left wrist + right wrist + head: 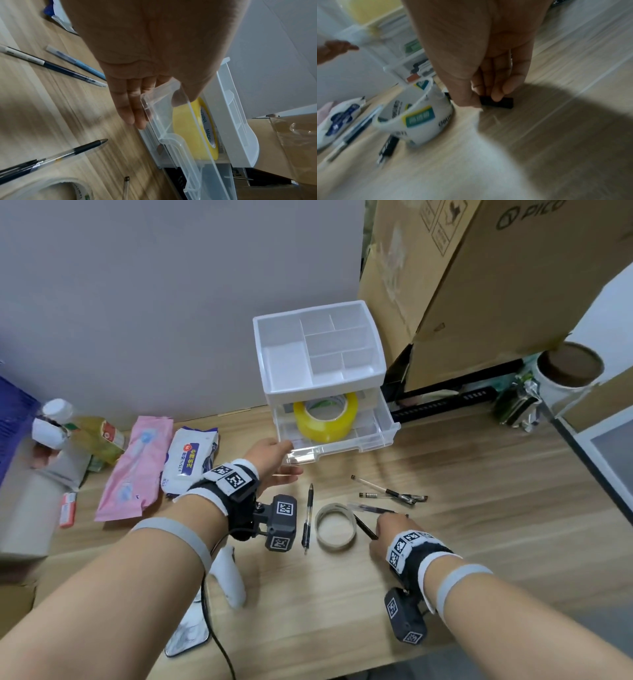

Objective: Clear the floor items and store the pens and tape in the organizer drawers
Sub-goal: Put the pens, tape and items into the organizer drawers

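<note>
A white organizer [363,374] stands on the wood floor with its clear drawer [376,433] pulled out. A yellow tape roll [325,426] [188,128] stands inside the drawer. My left hand [287,458] [159,111] grips the drawer's front lip, thumb above and fingers beneath. A white tape roll [337,544] [423,121] lies flat on the floor in front. Just right of it, my right hand [380,525] [486,101] pinches a black pen [364,529] [503,103] lying on the floor. Another pen [308,515] lies left of the roll, and several pens [390,493] lie further back.
A wet-wipes pack [190,460], a pink packet [133,467] and a bottle [96,436] lie at the left. A white controller [229,577] sits under my left forearm. Cardboard boxes [479,285] and a black rack stand right of the organizer, beside a white tub [565,368].
</note>
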The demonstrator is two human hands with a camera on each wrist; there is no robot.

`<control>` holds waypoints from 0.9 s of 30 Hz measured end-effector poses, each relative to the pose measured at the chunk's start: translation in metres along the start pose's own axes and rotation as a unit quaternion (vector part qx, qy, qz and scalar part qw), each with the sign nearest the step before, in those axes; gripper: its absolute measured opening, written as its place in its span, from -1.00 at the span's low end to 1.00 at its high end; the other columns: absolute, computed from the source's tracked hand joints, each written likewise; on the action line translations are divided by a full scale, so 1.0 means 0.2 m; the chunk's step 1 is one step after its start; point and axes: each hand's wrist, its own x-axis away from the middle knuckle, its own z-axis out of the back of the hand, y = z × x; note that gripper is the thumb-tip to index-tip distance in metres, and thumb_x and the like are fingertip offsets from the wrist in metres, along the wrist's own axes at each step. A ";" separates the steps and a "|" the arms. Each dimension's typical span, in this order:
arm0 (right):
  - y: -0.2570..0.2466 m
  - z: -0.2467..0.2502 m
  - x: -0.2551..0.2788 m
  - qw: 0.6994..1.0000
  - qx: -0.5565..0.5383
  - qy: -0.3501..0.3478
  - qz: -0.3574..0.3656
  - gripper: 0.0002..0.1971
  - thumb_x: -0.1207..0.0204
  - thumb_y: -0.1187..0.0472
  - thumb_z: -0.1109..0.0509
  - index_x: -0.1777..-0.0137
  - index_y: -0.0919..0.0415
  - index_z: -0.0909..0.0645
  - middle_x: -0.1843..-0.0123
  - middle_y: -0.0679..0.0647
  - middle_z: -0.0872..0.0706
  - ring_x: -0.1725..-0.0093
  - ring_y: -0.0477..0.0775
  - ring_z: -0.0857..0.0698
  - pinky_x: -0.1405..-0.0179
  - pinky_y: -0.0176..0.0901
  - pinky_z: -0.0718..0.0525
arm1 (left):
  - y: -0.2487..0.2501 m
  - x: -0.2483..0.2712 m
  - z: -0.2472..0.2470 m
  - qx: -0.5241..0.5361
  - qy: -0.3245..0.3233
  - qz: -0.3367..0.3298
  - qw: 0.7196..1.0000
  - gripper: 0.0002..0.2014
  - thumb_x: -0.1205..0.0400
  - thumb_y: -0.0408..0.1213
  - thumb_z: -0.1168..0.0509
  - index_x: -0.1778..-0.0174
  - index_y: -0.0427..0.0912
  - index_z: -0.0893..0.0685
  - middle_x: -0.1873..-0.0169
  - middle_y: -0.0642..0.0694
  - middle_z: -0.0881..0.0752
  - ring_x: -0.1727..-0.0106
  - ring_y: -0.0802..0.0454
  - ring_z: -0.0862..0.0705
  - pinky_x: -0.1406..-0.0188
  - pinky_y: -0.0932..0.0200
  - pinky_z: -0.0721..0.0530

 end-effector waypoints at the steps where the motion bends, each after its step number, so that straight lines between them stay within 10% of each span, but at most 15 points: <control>1: 0.01 0.03 0.01 1.000 -0.012 0.003 0.006 -0.81 -0.35 0.06 -0.40 0.10 0.12 -0.64 0.20 0.02 -0.71 0.21 0.08 -0.70 0.19 -0.17 -0.69 | 0.00 0.00 0.00 -0.002 0.000 0.000 1.000 -0.69 -0.71 -0.31 -0.17 -0.33 -0.35 -0.50 -0.17 -0.40 -0.68 0.12 -0.21 -0.78 -0.16 -0.22 -0.75; 6: 0.04 0.28 0.12 0.982 -0.157 -0.025 0.105 -0.89 -0.26 0.12 -0.47 0.34 0.01 -0.57 0.35 -0.06 -0.64 0.33 0.04 -0.66 0.29 -0.16 -0.64 | 0.02 0.01 0.01 -0.010 -0.001 0.001 1.000 -0.72 -0.71 -0.35 -0.16 -0.31 -0.36 -0.48 0.01 -0.35 -0.69 0.07 -0.28 -0.75 -0.19 -0.23 -0.73; 13: -0.20 0.79 0.38 0.909 -0.344 -0.069 0.224 -0.95 -0.58 0.32 -0.41 0.11 0.22 -0.67 0.57 -0.11 -0.61 0.59 -0.12 -0.47 0.59 -0.34 -0.42 | 0.04 0.06 0.04 -0.024 -0.029 0.005 0.999 -0.75 -0.72 -0.26 -0.23 -0.25 -0.31 -0.53 -0.04 -0.32 -0.68 0.03 -0.28 -0.75 -0.22 -0.21 -0.70; 20: -0.55 0.85 0.26 0.956 -0.164 0.139 0.201 -0.80 -0.48 0.16 -0.44 0.16 0.29 -0.81 0.17 0.19 -0.85 0.12 0.14 -0.79 -0.01 0.01 -0.78 | 0.00 0.08 0.09 -0.007 -0.071 0.004 0.997 -0.71 -0.74 -0.20 -0.20 -0.32 -0.26 -0.53 -0.07 -0.18 -0.63 -0.05 -0.27 -0.76 -0.22 -0.15 -0.68; 27: -0.77 0.81 0.17 0.946 -0.179 0.203 0.179 -0.76 -0.46 0.16 -0.41 -0.07 0.16 -0.80 0.06 0.05 -0.86 0.01 0.07 -0.79 -0.08 -0.07 -0.76 | -0.05 0.05 0.15 0.053 -0.107 -0.003 0.993 -0.69 -0.69 -0.22 -0.27 -0.29 -0.30 -0.61 -0.02 -0.10 -0.61 -0.16 -0.28 -0.79 -0.27 -0.15 -0.70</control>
